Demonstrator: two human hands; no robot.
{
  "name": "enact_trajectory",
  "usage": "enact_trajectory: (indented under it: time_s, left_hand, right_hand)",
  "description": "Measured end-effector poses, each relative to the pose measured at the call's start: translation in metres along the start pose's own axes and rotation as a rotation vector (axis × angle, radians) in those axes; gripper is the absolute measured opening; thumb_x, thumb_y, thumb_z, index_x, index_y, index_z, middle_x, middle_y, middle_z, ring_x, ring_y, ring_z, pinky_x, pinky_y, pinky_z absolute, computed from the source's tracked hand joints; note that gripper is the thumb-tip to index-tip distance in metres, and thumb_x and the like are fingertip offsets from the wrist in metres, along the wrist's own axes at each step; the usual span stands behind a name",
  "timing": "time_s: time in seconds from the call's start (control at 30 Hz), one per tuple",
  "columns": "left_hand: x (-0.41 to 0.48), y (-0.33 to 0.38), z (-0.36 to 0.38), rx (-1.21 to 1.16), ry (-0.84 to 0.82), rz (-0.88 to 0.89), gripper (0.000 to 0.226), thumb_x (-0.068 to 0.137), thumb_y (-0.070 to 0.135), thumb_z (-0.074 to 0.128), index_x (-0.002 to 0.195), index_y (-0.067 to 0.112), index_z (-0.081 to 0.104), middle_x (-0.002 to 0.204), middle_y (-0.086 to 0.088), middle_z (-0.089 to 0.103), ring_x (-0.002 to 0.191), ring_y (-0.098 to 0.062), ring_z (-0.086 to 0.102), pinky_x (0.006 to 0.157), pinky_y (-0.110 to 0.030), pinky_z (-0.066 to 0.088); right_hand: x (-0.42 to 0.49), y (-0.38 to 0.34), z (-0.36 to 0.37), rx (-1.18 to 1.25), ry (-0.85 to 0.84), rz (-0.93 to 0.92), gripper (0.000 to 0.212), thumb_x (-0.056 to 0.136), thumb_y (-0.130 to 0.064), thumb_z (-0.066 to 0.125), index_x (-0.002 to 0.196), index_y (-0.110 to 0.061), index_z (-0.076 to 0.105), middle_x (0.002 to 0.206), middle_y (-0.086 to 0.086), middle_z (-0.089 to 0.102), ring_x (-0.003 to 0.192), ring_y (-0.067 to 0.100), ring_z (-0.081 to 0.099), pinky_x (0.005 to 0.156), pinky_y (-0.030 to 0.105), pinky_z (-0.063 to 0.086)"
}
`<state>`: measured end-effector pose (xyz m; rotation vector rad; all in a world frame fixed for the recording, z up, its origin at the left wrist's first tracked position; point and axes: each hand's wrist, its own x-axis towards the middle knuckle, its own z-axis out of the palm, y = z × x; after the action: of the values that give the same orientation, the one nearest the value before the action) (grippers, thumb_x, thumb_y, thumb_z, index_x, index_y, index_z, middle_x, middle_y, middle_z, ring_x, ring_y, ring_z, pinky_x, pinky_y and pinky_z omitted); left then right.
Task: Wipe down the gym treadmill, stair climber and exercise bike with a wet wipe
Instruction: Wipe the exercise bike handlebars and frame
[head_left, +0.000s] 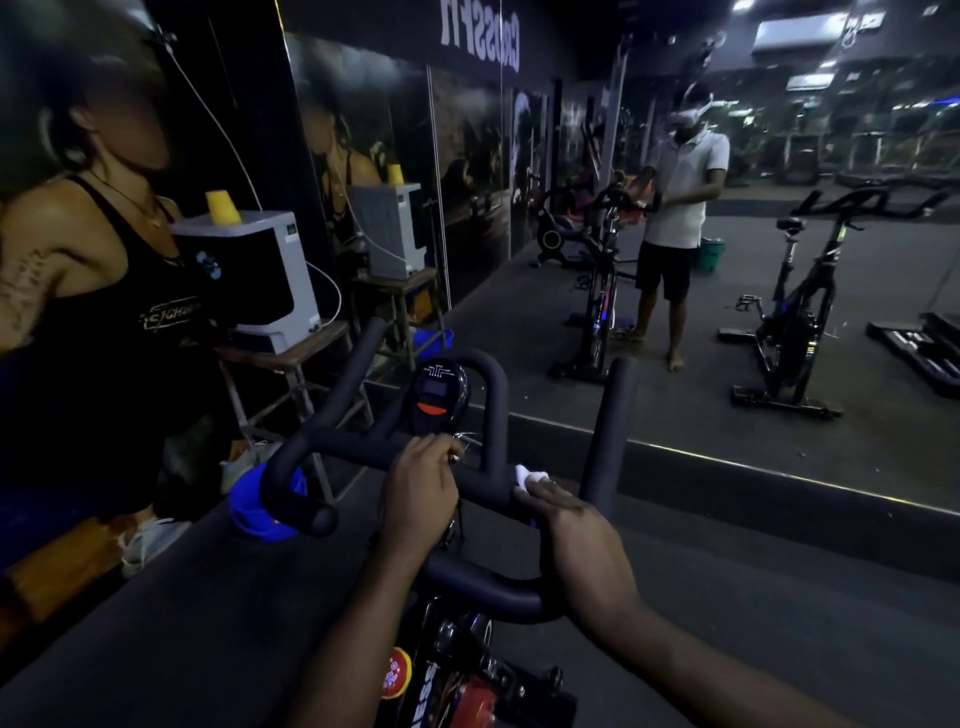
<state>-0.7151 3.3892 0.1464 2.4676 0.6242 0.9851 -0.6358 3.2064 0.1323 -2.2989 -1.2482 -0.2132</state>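
The bike frame is cut off at the bottom edge, and its stickers are too dark to read. At the left, a blue object sits half hidden behind the end of the handlebar and is hard to make out. The left hand grips the crossbar below the console, fingers curled round it. The right hand holds the wipe against the handlebar's right bend, fingers together and curled over it, so only a white corner shows. Beyond, the mirror dimly reflects the person.
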Motion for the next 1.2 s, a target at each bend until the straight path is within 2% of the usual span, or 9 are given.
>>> enact_trajectory:
  time_s: [0.23,0.3,0.37,0.47,0.53,0.67,0.9,1.1,1.2]
  left_hand:
    - [-0.007,0.022,0.004,0.122,-0.013,-0.167,0.032,0.079,-0.006,0.052,0.094,0.015,0.070,0.097,-0.006,0.064,0.094,-0.031,0.060,0.072,-0.037,0.045]
    - [-0.009,0.021,0.005,0.111,-0.016,-0.199,0.036,0.080,-0.006,0.048,0.098,0.017,0.069,0.102,-0.007,0.062,0.093,-0.032,0.061,0.072,-0.037,0.045]
    - [-0.012,0.020,0.007,0.083,-0.006,-0.204,0.038,0.081,-0.007,0.047,0.100,0.018,0.069,0.105,-0.006,0.062,0.093,-0.030,0.062,0.072,-0.036,0.045]
    - [-0.014,0.019,0.007,0.037,0.015,-0.224,0.040,0.083,-0.008,0.046,0.102,0.018,0.071,0.109,-0.004,0.064,0.095,-0.026,0.063,0.075,-0.033,0.046]
    - [-0.014,0.018,0.007,0.036,0.028,-0.234,0.039,0.083,-0.008,0.047,0.101,0.017,0.071,0.110,-0.003,0.066,0.096,-0.025,0.063,0.074,-0.030,0.044]
    - [-0.014,0.020,0.007,0.011,0.037,-0.266,0.039,0.080,-0.010,0.047,0.097,0.014,0.072,0.108,-0.004,0.068,0.097,-0.025,0.064,0.077,-0.029,0.044]
    - [-0.017,0.022,0.003,0.038,0.127,-0.319,0.037,0.080,-0.011,0.046,0.100,0.012,0.068,0.105,-0.009,0.065,0.100,-0.029,0.060,0.080,-0.036,0.045]
    - [-0.016,0.018,0.002,0.046,0.172,-0.401,0.049,0.082,-0.012,0.047,0.124,0.004,0.064,0.123,-0.014,0.066,0.124,-0.031,0.053,0.103,-0.041,0.043]
    - [-0.015,0.018,0.002,0.033,0.162,-0.429,0.053,0.080,-0.014,0.046,0.128,0.004,0.063,0.128,-0.015,0.065,0.127,-0.031,0.053,0.106,-0.039,0.042]
  right_hand:
    - [0.011,-0.021,0.010,-0.006,-0.119,-0.133,0.077,0.085,0.007,0.051,0.154,-0.025,0.041,0.166,-0.010,0.026,0.154,0.008,0.018,0.117,0.010,0.006]
    - [-0.003,-0.008,0.001,-0.045,-0.107,-0.053,0.082,0.081,0.004,0.056,0.154,-0.029,0.040,0.165,-0.013,0.026,0.151,0.008,0.027,0.118,0.014,0.018]
    - [-0.013,0.002,-0.012,-0.076,-0.058,0.073,0.076,0.080,0.001,0.058,0.147,-0.034,0.049,0.153,-0.013,0.048,0.134,0.013,0.052,0.101,0.024,0.046]
    - [0.016,0.006,-0.029,-0.159,-0.062,0.246,0.028,0.087,-0.009,0.059,0.112,-0.020,0.065,0.108,0.004,0.070,0.098,0.030,0.070,0.068,0.034,0.046]
    - [0.051,0.005,-0.030,-0.170,-0.190,0.273,0.014,0.093,-0.016,0.058,0.104,-0.011,0.064,0.106,0.011,0.069,0.098,0.034,0.068,0.069,0.035,0.044]
    - [0.089,-0.002,-0.015,0.087,-0.473,0.307,0.029,0.097,-0.021,0.052,0.107,0.002,0.066,0.115,0.022,0.069,0.107,0.034,0.065,0.075,0.029,0.042]
    - [0.085,0.011,-0.025,0.064,-0.428,0.293,0.025,0.095,-0.019,0.057,0.105,0.002,0.069,0.109,0.021,0.070,0.106,0.035,0.066,0.083,0.034,0.049]
    - [0.074,-0.026,-0.009,0.218,0.111,0.027,0.012,0.094,-0.010,0.056,0.095,-0.007,0.067,0.093,0.015,0.071,0.092,0.039,0.065,0.074,0.042,0.049]
    - [0.064,-0.020,0.000,0.221,-0.101,-0.325,0.039,0.085,0.009,0.056,0.117,-0.009,0.069,0.127,0.006,0.067,0.129,0.022,0.056,0.106,0.038,0.044]
